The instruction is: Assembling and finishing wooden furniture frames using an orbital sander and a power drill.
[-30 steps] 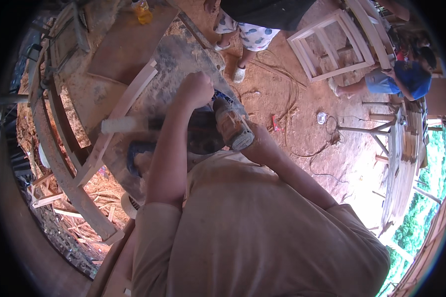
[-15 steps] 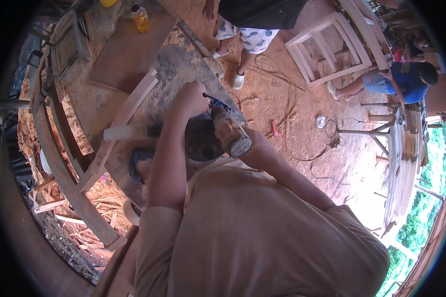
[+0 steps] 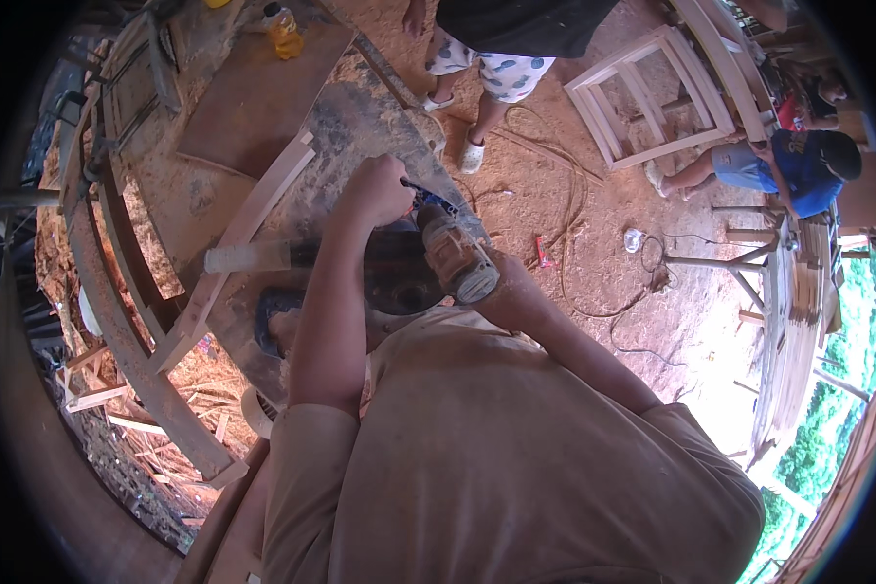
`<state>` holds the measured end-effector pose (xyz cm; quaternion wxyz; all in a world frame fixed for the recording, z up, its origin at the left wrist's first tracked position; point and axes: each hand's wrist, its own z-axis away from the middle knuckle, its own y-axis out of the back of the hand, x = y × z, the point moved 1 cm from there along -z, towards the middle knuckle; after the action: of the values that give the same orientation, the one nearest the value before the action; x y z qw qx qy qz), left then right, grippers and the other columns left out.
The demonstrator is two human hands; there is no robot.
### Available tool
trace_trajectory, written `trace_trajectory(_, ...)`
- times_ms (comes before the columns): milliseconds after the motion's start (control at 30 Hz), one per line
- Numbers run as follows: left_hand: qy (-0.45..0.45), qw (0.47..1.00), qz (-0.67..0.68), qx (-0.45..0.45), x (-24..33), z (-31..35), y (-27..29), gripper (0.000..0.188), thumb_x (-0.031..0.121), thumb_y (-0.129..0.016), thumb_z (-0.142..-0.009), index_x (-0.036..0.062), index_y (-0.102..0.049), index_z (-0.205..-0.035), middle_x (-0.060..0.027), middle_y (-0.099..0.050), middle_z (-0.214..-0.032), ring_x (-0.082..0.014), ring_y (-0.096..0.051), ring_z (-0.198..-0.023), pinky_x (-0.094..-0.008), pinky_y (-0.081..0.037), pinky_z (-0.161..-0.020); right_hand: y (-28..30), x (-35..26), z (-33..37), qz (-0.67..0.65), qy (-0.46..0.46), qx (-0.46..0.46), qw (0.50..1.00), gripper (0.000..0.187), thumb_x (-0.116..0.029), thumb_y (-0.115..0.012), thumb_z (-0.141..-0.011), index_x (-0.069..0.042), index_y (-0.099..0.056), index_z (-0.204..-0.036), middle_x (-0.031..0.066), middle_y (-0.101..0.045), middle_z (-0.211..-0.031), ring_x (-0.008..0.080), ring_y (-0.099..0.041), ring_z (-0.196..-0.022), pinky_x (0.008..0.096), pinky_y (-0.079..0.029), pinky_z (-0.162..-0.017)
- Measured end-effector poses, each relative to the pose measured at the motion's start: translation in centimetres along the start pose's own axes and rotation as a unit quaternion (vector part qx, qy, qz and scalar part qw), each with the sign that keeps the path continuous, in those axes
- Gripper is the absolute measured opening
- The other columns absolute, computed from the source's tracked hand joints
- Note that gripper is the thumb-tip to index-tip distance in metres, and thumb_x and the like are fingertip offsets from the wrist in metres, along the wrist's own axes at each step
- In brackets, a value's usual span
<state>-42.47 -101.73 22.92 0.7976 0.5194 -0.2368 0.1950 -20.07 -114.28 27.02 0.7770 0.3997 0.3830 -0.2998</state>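
Note:
My right hand (image 3: 506, 290) is closed round a dusty, orange-brown power drill (image 3: 450, 255), whose nose points away from me. My left hand (image 3: 378, 190) has its fingers curled at a small dark and blue piece (image 3: 435, 201) just ahead of the drill's nose. What that piece is, and how the fingers grip it, I cannot make out. Below and between my forearms lies a black machine part (image 3: 399, 282) with a round recess. A whitish translucent tube (image 3: 247, 258) reaches left from behind my left forearm.
A curved wooden piece (image 3: 236, 238) lies left of my left arm, near a brown board (image 3: 263, 92) and a yellow bottle (image 3: 283, 34). Ahead, a person in patterned shorts (image 3: 511, 76) stands near a wooden frame (image 3: 647, 95). Cables (image 3: 574, 209) cross the dusty floor; another person (image 3: 798, 165) is at right.
The whole view has shifted slightly. My hands and the drill keep nearly the same place against each other.

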Motion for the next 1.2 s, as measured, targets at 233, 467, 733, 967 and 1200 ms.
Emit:
trace_trajectory(233, -0.009, 1.000, -0.002, 0.020, -0.8, -0.3, -0.4, 0.021, 0.016, -0.071, -0.084, 0.0060, -0.077, -0.101, -0.0170, -0.074, -0.085, -0.0288, -0.073, -0.081, -0.0377, -0.056, -0.078, -0.2, 1.0, -0.6, 0.049, 0.076, 0.011, 0.996, 0.045, -0.021, -0.075, -0.081, -0.003, -0.065, -0.121, 0.0195, -0.073, -0.102, 0.0357, -0.071, -0.098, 0.0411, -0.053, -0.087)
trace_trajectory(467, 0.001, 1.000, -0.011, 0.014, -0.5, 0.1, 0.1, 0.024, 0.017, -0.072, -0.084, 0.0051, -0.076, -0.105, -0.0195, -0.074, -0.090, -0.0322, -0.073, -0.086, -0.0391, -0.056, -0.081, 0.2, -0.3, 0.0, -0.017, 0.029, -0.015, 0.999, 0.050, -0.023, -0.077, -0.082, -0.003, -0.063, -0.126, 0.0198, -0.072, -0.110, 0.0346, -0.070, -0.103, 0.0395, -0.052, -0.090)
trace_trajectory(733, 0.004, 0.995, 0.063, -0.073, -0.3, 0.2, 2.0, 0.029, 0.017, -0.072, -0.081, 0.0046, -0.076, -0.108, -0.0209, -0.074, -0.094, -0.0301, -0.073, -0.090, -0.0375, -0.055, -0.083, 0.9, 1.4, 0.1, -0.065, -0.006, -0.016, 0.998, 0.054, -0.022, -0.083, -0.078, -0.003, -0.063, -0.124, 0.0122, -0.072, -0.108, 0.0226, -0.069, -0.098, 0.0337, -0.052, -0.090)
trace_trajectory(967, 0.036, 0.990, 0.108, -0.079, -2.2, 0.0, 3.3, 0.032, 0.020, -0.073, -0.080, 0.0039, -0.075, -0.108, -0.0198, -0.073, -0.092, -0.0295, -0.072, -0.086, -0.0368, -0.054, -0.081, 3.0, 1.4, -1.2, 0.041, 0.050, 0.001, 0.998, 0.056, -0.017, -0.081, -0.077, -0.002, -0.060, -0.127, 0.0101, -0.069, -0.114, 0.0206, -0.066, -0.101, 0.0333, -0.052, -0.092)
trace_trajectory(1200, -0.014, 0.992, 0.121, -0.036, -6.3, -1.4, 3.4, 0.034, 0.023, -0.076, -0.080, 0.0030, -0.076, -0.107, -0.0154, -0.074, -0.095, -0.0229, -0.070, -0.090, -0.0337, -0.053, -0.084, 6.8, -0.4, -4.2, 0.123, 0.230, 0.008, 0.965, 0.054, -0.021, -0.082, -0.078, -0.004, -0.065, -0.126, 0.0138, -0.065, -0.119, 0.0310, -0.063, -0.107, 0.0381, -0.051, -0.094)
